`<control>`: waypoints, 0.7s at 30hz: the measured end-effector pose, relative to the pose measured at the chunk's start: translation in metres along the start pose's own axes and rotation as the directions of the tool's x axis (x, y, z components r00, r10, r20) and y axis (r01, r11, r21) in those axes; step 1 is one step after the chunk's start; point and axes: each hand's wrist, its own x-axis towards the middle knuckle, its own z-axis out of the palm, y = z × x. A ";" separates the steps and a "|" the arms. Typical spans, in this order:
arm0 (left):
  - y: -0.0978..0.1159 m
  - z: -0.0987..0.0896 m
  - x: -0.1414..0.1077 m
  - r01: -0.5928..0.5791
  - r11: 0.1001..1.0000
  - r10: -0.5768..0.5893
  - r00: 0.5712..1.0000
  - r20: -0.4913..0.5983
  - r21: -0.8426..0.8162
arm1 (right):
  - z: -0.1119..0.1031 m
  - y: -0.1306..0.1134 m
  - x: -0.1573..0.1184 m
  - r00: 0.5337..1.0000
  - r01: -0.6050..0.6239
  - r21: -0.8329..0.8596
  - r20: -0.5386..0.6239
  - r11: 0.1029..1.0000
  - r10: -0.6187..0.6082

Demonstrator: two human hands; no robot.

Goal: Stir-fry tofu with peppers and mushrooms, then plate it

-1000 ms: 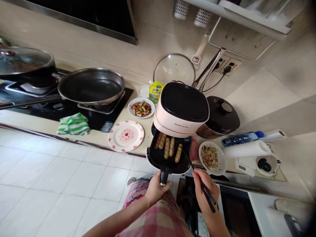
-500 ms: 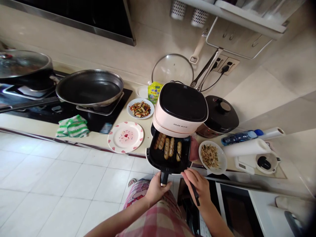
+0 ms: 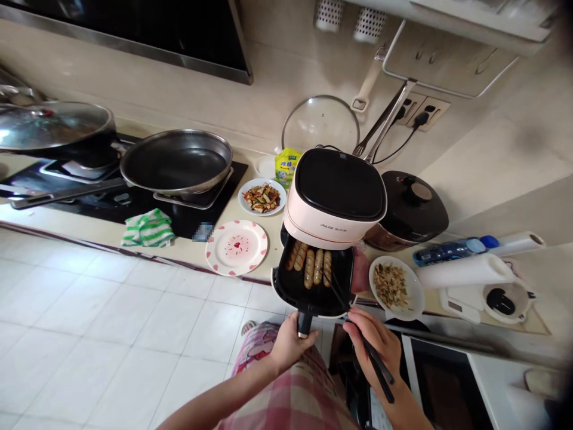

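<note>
My left hand (image 3: 287,341) is closed round the black handle (image 3: 305,323) of the pulled-out air fryer basket (image 3: 283,292). Several browned sausages (image 3: 318,266) lie in the basket, two at the left leaning and the others side by side, nearly upright in view. In my right hand (image 3: 378,341) is a pair of black chopsticks (image 3: 376,362). Their tips reach over the basket's right side to the rightmost sausage; whether they grip it or only touch it I cannot tell. The pink air fryer (image 3: 316,228) with its black top stands just behind the basket.
Left of the fryer are a pink-spotted plate (image 3: 219,254), a plate of cooked vegetables (image 3: 262,197) and a wok (image 3: 179,161) on the hob. To the right stand a bowl of shredded food (image 3: 390,285), a dark cooker (image 3: 414,209) and a paper roll (image 3: 468,270).
The rightmost sausage has shifted closer to its neighbour and a little toward the fryer. My right hand has moved slightly right, and the chopsticks' angle has changed. My left hand keeps its hold.
</note>
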 end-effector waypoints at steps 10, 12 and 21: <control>0.004 0.001 -0.001 -0.074 0.994 0.069 0.996 -0.055 -0.080 | 0.056 -0.030 0.030 0.984 0.149 0.065 0.089 0.987 -0.155; 0.005 0.001 0.000 -0.076 0.994 0.072 0.996 -0.049 -0.083 | 0.062 -0.034 0.030 0.983 0.135 0.027 0.122 0.990 -0.137; 0.004 0.000 0.000 -0.027 0.998 0.025 0.999 -0.026 -0.050 | 0.057 -0.023 0.008 0.992 -0.125 0.138 0.004 0.983 0.126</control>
